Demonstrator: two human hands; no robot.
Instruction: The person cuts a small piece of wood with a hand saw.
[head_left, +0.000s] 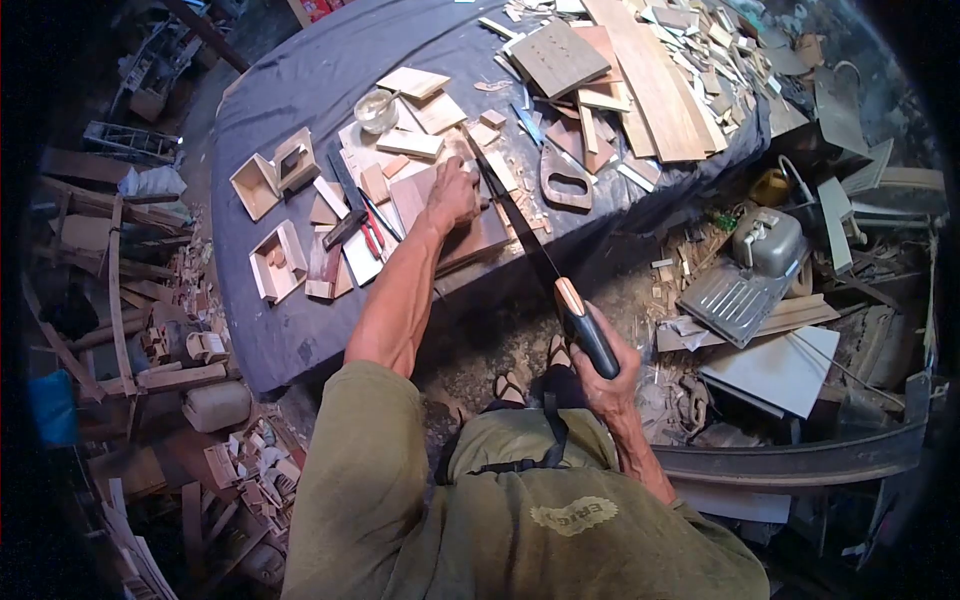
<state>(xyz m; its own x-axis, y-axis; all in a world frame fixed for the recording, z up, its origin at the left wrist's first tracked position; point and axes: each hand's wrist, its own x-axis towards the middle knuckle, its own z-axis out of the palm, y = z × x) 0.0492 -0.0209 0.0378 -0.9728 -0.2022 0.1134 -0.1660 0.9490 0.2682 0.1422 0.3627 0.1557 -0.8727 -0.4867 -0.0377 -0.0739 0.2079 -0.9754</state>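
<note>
My right hand [612, 372] is wrapped around the black and wood-coloured handle of a handsaw [527, 236]. The saw's dark blade slants up and left over the table edge, its far end beside my left hand [455, 195]. With bent fingers, my left hand presses a small piece of wood [457, 146] against the work surface; much of that piece is hidden. Under and beside the left hand lies a brown board [408, 198]. Left of my forearm are red-handled pliers [373, 240] and a hammer-like tool [345, 229].
Small open wooden boxes [278, 262] stand on the left of the cloth-covered table [330, 345]. A glass jar [376, 112] sits among offcuts. Another handsaw [566, 180] lies to the right, near long boards [655, 85]. A metal sink [735, 300] and scrap crowd the floor at right.
</note>
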